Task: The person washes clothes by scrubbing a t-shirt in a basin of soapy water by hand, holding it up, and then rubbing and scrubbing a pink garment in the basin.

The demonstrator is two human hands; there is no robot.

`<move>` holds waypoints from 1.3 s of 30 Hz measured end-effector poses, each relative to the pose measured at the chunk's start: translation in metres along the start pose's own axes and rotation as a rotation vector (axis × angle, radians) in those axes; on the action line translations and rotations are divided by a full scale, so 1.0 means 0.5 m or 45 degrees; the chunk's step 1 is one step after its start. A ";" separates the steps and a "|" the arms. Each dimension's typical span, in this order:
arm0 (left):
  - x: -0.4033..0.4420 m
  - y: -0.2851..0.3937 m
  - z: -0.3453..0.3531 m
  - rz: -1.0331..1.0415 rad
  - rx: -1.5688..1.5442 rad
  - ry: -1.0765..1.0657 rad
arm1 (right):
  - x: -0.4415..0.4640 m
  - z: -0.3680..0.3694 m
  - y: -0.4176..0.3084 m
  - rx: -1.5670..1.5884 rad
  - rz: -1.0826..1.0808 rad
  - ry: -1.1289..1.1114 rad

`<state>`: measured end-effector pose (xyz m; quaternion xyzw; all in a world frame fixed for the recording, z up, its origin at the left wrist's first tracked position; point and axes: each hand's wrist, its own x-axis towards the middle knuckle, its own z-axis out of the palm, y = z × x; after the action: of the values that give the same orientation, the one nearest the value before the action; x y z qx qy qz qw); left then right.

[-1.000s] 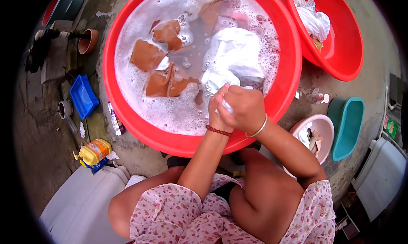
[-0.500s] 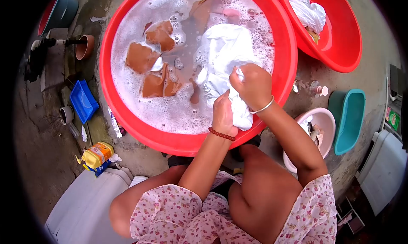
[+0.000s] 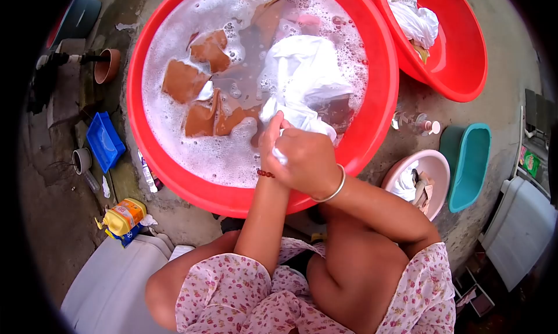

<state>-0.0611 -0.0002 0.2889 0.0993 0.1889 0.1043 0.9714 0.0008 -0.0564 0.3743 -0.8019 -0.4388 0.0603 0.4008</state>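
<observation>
A large red basin (image 3: 244,201) holds sudsy, greyish water. Wet white cloth (image 3: 305,66) lies in it on the right side, bunched up and partly under water. Both hands grip the near part of this cloth above the basin's near rim. My left hand (image 3: 271,151), with a red bead bracelet on its wrist, is closed on the cloth. Pressed against it from the right is my right hand (image 3: 308,159), a silver bangle on its wrist, its fingers closed round the cloth. Brown fabric (image 3: 185,81) floats in folds at the left of the water.
A second red basin (image 3: 465,61) with white cloth stands at the upper right. A clear bottle (image 3: 415,123), a pink basin (image 3: 439,165) with clothes and a teal tub (image 3: 474,171) are on the right. A blue tray (image 3: 106,141) and yellow jug (image 3: 125,215) are on the left.
My right hand has moved down and left, over against my left hand. My left hand has shifted left. The cloth end that hung over the near rim is now gathered in the hands.
</observation>
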 end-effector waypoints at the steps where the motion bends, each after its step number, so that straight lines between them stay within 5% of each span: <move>1: 0.002 0.002 -0.025 0.066 0.187 -0.067 | -0.026 0.003 -0.025 0.041 -0.091 -0.165; 2: 0.004 0.005 -0.051 0.141 0.365 -0.125 | -0.028 0.010 -0.016 -0.042 -0.093 -0.153; 4: 0.000 -0.011 -0.029 -0.219 -0.310 0.316 | 0.009 0.020 0.027 -0.115 0.015 -0.021; 5: -0.001 -0.008 0.064 -0.106 -0.111 0.666 | 0.036 0.022 0.069 -0.154 0.088 0.057; 9: 0.005 -0.019 0.107 -0.066 -0.131 0.644 | 0.044 -0.016 0.094 -0.254 0.192 0.036; 14: 0.015 -0.010 -0.124 -0.150 -0.308 -0.102 | -0.047 0.009 -0.001 0.014 0.060 -0.165; 19: 0.006 -0.020 0.112 -0.186 -0.173 0.470 | 0.045 0.000 0.177 -0.354 0.441 0.059; 21: 0.019 0.019 0.157 -0.151 -0.020 0.642 | 0.047 -0.040 0.235 0.378 1.022 -0.099; 24: 0.039 0.066 0.059 0.047 0.023 0.419 | 0.036 -0.093 0.248 1.202 1.223 -0.196; 26: 0.034 0.092 0.067 0.352 0.394 0.671 | 0.023 -0.110 0.222 1.421 1.121 -0.318; 28: 0.027 0.106 0.082 0.431 0.498 0.635 | 0.012 -0.106 0.190 1.603 0.919 -0.547; 34: 0.022 0.123 0.086 0.553 0.813 0.489 | 0.058 -0.108 0.114 0.411 0.457 -1.124; 35: 0.019 0.126 0.080 0.571 1.179 0.488 | 0.061 -0.110 0.123 0.403 0.456 -1.127; 37: 0.019 0.125 0.077 0.583 1.538 0.488 | 0.060 -0.116 0.165 0.672 0.587 -0.684; 39: 0.021 0.119 0.079 0.604 1.994 0.381 | 0.058 -0.109 0.217 0.798 0.355 -0.205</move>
<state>-0.0460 0.0531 0.3350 0.7687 0.3081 0.1569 0.5381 0.1142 -0.0987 0.3429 -0.6848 -0.3156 0.3093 0.5794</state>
